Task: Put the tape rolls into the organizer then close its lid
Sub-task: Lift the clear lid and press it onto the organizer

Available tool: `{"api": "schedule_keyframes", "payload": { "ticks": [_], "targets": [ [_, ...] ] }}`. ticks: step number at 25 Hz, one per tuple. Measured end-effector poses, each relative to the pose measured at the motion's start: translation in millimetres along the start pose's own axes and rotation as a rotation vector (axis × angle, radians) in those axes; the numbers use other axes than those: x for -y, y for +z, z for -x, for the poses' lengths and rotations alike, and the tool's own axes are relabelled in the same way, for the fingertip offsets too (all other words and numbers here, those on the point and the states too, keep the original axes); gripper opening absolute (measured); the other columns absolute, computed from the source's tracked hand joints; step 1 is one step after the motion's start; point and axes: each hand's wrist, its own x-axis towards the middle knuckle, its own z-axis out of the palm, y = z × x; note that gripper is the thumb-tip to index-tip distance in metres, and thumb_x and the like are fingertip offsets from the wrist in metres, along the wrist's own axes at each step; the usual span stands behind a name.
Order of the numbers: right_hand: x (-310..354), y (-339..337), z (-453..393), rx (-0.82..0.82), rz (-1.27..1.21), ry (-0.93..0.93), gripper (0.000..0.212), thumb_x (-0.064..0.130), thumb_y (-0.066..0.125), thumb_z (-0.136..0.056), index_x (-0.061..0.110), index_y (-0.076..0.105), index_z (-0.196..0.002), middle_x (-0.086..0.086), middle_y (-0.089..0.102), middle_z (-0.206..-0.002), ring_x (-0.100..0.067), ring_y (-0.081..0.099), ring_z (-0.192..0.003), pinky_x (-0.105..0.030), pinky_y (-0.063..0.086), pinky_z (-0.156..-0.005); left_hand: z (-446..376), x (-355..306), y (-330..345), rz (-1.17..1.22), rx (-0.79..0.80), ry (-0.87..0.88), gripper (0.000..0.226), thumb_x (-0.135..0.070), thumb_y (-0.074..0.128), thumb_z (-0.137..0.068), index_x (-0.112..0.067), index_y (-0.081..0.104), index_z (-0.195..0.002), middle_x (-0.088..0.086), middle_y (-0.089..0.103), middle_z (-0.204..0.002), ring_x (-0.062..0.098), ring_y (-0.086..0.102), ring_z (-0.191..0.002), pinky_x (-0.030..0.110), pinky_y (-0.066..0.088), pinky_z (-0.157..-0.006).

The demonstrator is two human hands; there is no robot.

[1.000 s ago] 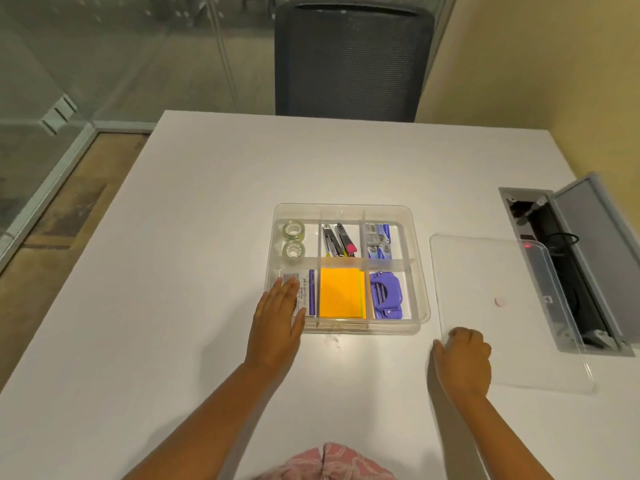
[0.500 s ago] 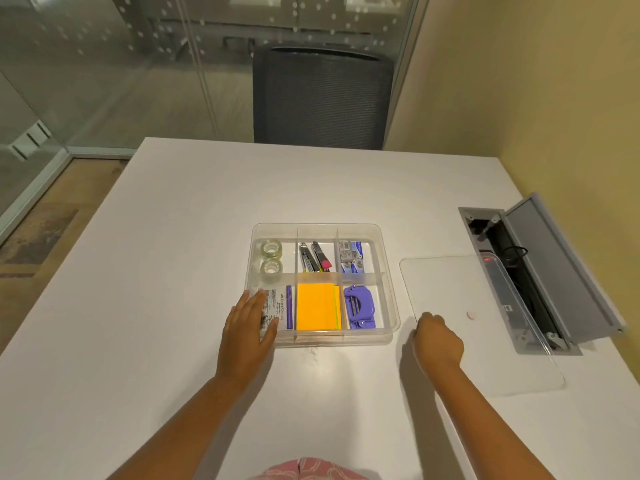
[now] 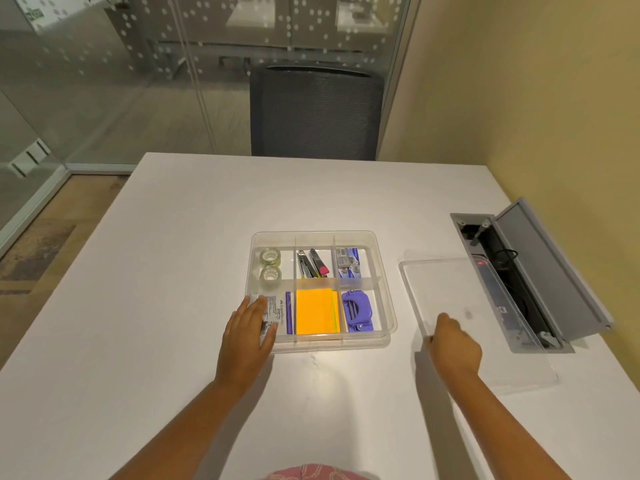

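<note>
A clear plastic organizer (image 3: 389, 308) sits mid-table with its top open. Two clear tape rolls (image 3: 270, 265) lie in its far-left compartment, one behind the other. The other compartments hold pens, staple boxes, orange sticky notes and a purple hole punch. My left hand (image 3: 248, 332) rests flat, fingers apart, against the organizer's near-left corner. The clear lid (image 3: 485, 306) lies flat on the table to the organizer's right. My right hand (image 3: 452, 344) is closed on the lid's near-left edge.
An open grey cable hatch (image 3: 540, 275) with wires is set into the table at the right, partly under the lid's far edge. A dark office chair (image 3: 317, 112) stands beyond the far table edge. A yellow wall runs along the right.
The head camera has tilted up, so the table and organizer sit lower in view. Both hands stay in the same places relative to the organizer and lid.
</note>
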Motion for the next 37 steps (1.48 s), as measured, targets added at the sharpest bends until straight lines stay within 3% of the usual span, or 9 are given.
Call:
{"api": "schedule_keyframes", "payload": {
  "ticks": [6, 11, 16, 22, 25, 27, 30, 33, 37],
  "targets": [
    [6.1, -91.4, 1.5, -0.389, -0.158, -0.028, 0.012, 0.003, 0.05, -0.09, 0.001, 0.05, -0.101, -0.017, 0.057, -0.092, -0.032, 0.058, -0.07, -0.026, 0.023, -0.046, -22.6, -18.3, -6.0, 0.063, 0.022, 0.026, 0.062, -0.042, 0.047, -0.086, -0.017, 0.032, -0.14, 0.005, 0.033, -0.15, 0.022, 0.022, -0.141, 0.042, 0.02, -0.112],
    [37.6, -156.4, 24.6, -0.612, -0.256, -0.355, 0.016, -0.008, 0.054, -0.077, 0.005, 0.046, -0.079, -0.014, 0.049, -0.074, -0.027, 0.04, -0.061, -0.032, 0.022, -0.046, -57.1, -30.5, -27.0, -0.014, 0.001, 0.179, 0.069, -0.041, 0.055, -0.086, -0.022, 0.021, -0.144, 0.002, 0.023, -0.153, 0.014, 0.014, -0.141, 0.035, 0.012, -0.112],
    [57.3, -211.0, 31.5, -0.771, -0.5, -0.414, 0.015, 0.025, 0.062, -0.086, 0.017, 0.05, -0.084, -0.005, 0.056, -0.082, -0.027, 0.053, -0.07, -0.03, 0.035, -0.048, -99.0, -39.7, -75.2, 0.005, -0.177, 0.081, 0.078, -0.039, 0.058, -0.086, -0.016, 0.012, -0.145, 0.011, 0.017, -0.155, 0.02, 0.01, -0.143, 0.043, 0.015, -0.114],
    [69.3, -251.0, 13.1, -0.38, -0.856, -0.709, 0.029, 0.056, 0.068, -0.069, 0.03, 0.058, -0.075, 0.011, 0.066, -0.068, -0.016, 0.064, -0.062, -0.039, 0.054, -0.064, -108.0, -34.2, -126.2, 0.299, -0.308, 0.015, 0.066, -0.034, 0.056, -0.087, -0.017, 0.025, -0.142, 0.003, 0.034, -0.148, 0.017, 0.031, -0.135, 0.032, 0.026, -0.108],
    [77.8, -250.4, -1.8, -0.298, -1.0, -0.783, 0.025, 0.057, 0.068, -0.063, 0.034, 0.062, -0.07, 0.014, 0.068, -0.067, -0.004, 0.063, -0.055, -0.019, 0.051, -0.058, -96.1, -32.2, -129.0, 0.548, -0.24, -0.03, 0.029, -0.033, 0.048, -0.091, -0.017, 0.061, -0.111, 0.008, 0.069, -0.1, 0.014, 0.065, -0.092, 0.038, 0.047, -0.095],
    [83.8, -244.1, -13.8, -0.334, -1.041, -0.774, 0.025, 0.057, 0.07, -0.061, 0.037, 0.064, -0.074, 0.016, 0.066, -0.066, 0.002, 0.059, -0.058, -0.009, 0.046, -0.058, -90.1, -32.2, -122.5, 0.69, -0.269, -0.063, 0.024, -0.025, 0.046, -0.094, -0.015, 0.063, -0.079, 0.008, 0.066, -0.068, 0.012, 0.066, -0.06, 0.032, 0.055, -0.073],
    [83.5, -222.5, -30.4, -0.365, -1.048, -0.712, 0.046, 0.06, 0.07, -0.059, 0.048, 0.055, -0.101, 0.018, 0.062, -0.082, 0.007, 0.058, -0.074, -0.002, 0.043, -0.062, -87.0, -29.6, -111.2, 0.722, -0.32, -0.118, 0.03, -0.021, 0.045, -0.095, -0.015, 0.057, -0.068, 0.006, 0.059, -0.058, 0.007, 0.061, -0.049, 0.017, 0.053, -0.057],
    [73.1, -181.2, -41.7, -0.292, -1.252, -0.606, 0.061, 0.046, 0.073, -0.065, 0.053, 0.041, -0.117, 0.01, 0.06, -0.103, 0.005, 0.061, -0.088, -0.007, 0.05, -0.075, -84.9, -21.6, -98.8, 0.708, -0.263, -0.169, 0.031, -0.02, 0.045, -0.095, -0.015, 0.059, -0.068, -0.003, 0.059, -0.047, 0.006, 0.058, -0.045, 0.014, 0.05, -0.052],
    [65.3, -105.6, -44.8, -0.053, -1.626, -0.448, 0.048, 0.015, 0.059, -0.086, 0.04, 0.043, -0.124, -0.006, 0.054, -0.123, -0.011, 0.067, -0.098, -0.027, 0.057, -0.083, -70.7, -11.6, -70.3, 0.793, -0.19, -0.324, 0.027, -0.015, 0.042, -0.096, -0.008, 0.06, -0.078, -0.002, 0.061, -0.043, 0.007, 0.057, -0.04, 0.018, 0.052, -0.046]
  ]
}}
